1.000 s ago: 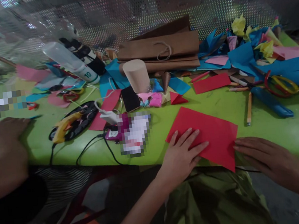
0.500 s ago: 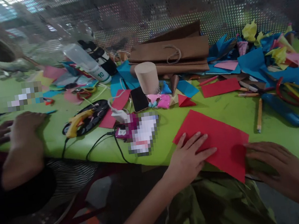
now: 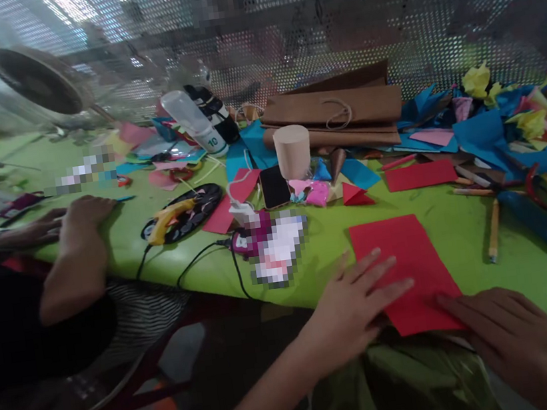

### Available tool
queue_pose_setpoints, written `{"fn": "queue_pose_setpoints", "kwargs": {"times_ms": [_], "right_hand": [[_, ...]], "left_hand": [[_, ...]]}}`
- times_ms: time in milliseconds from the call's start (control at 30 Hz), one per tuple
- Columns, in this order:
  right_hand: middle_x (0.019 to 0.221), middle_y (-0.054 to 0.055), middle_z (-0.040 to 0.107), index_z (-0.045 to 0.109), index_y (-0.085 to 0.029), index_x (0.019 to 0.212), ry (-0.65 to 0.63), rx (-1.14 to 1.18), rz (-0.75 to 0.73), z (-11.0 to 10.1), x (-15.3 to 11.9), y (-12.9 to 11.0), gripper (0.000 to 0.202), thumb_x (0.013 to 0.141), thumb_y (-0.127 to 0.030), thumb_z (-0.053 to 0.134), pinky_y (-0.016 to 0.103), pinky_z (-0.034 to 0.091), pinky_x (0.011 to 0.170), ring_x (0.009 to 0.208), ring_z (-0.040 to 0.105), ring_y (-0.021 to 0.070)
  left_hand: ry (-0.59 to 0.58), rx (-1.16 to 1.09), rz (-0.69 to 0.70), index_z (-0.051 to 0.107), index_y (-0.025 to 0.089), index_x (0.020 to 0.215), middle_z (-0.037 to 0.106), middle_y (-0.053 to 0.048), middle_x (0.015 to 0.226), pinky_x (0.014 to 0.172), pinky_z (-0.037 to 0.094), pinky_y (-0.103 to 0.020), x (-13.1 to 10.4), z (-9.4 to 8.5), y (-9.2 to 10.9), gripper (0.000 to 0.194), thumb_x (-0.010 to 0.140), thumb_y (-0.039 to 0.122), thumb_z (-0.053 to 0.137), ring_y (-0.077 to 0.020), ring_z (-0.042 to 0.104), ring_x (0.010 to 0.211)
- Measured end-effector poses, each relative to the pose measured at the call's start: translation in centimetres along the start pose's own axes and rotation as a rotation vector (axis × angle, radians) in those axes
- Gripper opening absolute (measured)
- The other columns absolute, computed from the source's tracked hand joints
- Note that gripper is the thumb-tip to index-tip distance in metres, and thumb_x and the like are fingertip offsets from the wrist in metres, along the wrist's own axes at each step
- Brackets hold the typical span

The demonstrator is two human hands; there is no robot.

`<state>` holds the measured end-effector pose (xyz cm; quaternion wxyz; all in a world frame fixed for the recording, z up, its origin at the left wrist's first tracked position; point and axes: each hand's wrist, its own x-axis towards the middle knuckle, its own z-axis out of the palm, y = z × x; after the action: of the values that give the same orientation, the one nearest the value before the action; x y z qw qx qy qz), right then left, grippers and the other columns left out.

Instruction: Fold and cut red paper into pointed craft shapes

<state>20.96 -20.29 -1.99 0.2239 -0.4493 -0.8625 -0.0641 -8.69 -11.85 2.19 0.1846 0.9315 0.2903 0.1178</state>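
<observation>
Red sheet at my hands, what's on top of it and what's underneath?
Your left hand and right hand rest partly on the red sheet. Green tabletop shows beyond its far edge; whatever lies directly underneath is covered.

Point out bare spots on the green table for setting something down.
Bare table shows between the red sheet and pencil, and between the sheet and the pixelated item. The back is crowded: brown paper, blue paper, yellow crumpled paper.
</observation>
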Motion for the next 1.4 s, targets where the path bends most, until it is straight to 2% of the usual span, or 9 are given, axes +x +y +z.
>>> {"fn": "queue_pose_setpoints", "kwargs": {"times_ms": [100,233,367,533,633,800,1067,1200,1400], "right_hand": [[0.098,0.005,0.078,0.069,-0.019,0.124,0.033,0.056,-0.015,-0.1,1.3,-1.4,0.031,0.095,-0.013,0.059,0.039,0.048,0.083,0.083,0.067,0.0203],[0.108,0.005,0.077,0.058,-0.025,0.141,-0.061,0.230,0.003,-0.5,2.7,-2.0,0.050,0.092,-0.017,0.064,0.039,0.050,0.085,0.092,0.069,0.0220],[0.138,0.007,0.067,0.042,-0.030,0.156,-0.151,0.294,0.111,-0.1,3.4,-0.3,0.073,0.087,-0.011,0.055,0.045,0.052,0.097,0.121,0.063,0.0264],[0.142,0.001,0.066,0.061,-0.037,0.138,-0.100,0.266,0.148,1.3,3.2,2.7,0.059,0.089,-0.005,0.048,0.047,0.050,0.101,0.126,0.060,0.0246],[0.130,-0.001,0.073,0.066,-0.036,0.130,-0.060,0.232,0.157,1.3,2.5,3.4,0.048,0.095,-0.009,0.046,0.046,0.049,0.097,0.119,0.064,0.0239],[0.118,0.001,0.078,0.066,-0.032,0.132,0.046,0.070,0.215,0.6,1.7,3.3,0.046,0.094,-0.011,0.052,0.045,0.049,0.094,0.104,0.069,0.0248],[0.116,0.002,0.078,0.070,-0.027,0.126,0.047,-0.015,0.170,0.9,2.1,2.5,0.045,0.090,-0.008,0.052,0.047,0.048,0.095,0.106,0.068,0.0267],[0.123,0.001,0.076,0.066,-0.028,0.131,0.018,0.023,0.185,1.0,1.8,3.4,0.045,0.095,-0.010,0.047,0.048,0.047,0.099,0.113,0.066,0.0269],[0.143,0.007,0.065,0.057,-0.027,0.144,0.031,-0.074,0.208,0.6,2.7,2.7,0.046,0.098,-0.017,0.052,0.052,0.044,0.104,0.126,0.059,0.0323]], "left_hand": [[0.049,-0.058,0.049,0.047,0.031,0.151,0.048,-0.004,0.159,0.127,0.020,-0.054,-0.6,1.2,1.4,0.057,0.095,0.025,0.060,-0.0240,0.038,0.151],[0.277,-0.294,-0.021,0.073,0.026,0.114,0.073,-0.003,0.127,0.124,0.028,-0.042,-1.0,2.4,1.1,0.024,0.095,0.021,0.059,-0.0173,0.066,0.120],[0.304,-0.674,0.003,0.078,0.025,0.101,0.077,-0.006,0.108,0.120,0.035,-0.042,-1.0,1.6,-0.5,0.015,0.093,0.023,0.065,-0.0203,0.068,0.115],[0.232,-0.910,0.021,0.080,0.024,0.093,0.079,-0.009,0.105,0.120,0.034,-0.048,-1.0,0.4,-2.5,0.010,0.090,0.028,0.072,-0.0274,0.064,0.125],[0.260,-0.779,-0.111,0.079,0.027,0.105,0.076,-0.007,0.119,0.122,0.032,-0.052,-1.4,-0.1,-3.7,0.022,0.091,0.017,0.066,-0.0273,0.059,0.131],[0.539,-0.330,-0.345,0.056,0.030,0.144,0.059,-0.008,0.146,0.119,0.039,-0.051,-2.1,-1.4,-4.0,0.058,0.089,0.011,0.059,-0.0256,0.048,0.142],[0.206,0.010,-0.097,0.050,0.037,0.148,0.045,-0.003,0.160,0.127,0.020,-0.058,-1.3,-0.6,0.1,0.073,0.084,0.005,0.061,-0.0279,0.031,0.154],[0.189,0.017,-0.099,0.063,0.034,0.136,0.064,-0.001,0.143,0.128,0.017,-0.056,-1.1,0.6,-0.4,0.053,0.092,0.007,0.053,-0.0222,0.045,0.145],[0.291,0.155,-0.087,0.070,0.023,0.120,0.077,-0.002,0.098,0.123,0.028,-0.054,-0.7,1.7,0.2,0.030,0.098,0.014,0.052,-0.0184,0.070,0.095]]}}
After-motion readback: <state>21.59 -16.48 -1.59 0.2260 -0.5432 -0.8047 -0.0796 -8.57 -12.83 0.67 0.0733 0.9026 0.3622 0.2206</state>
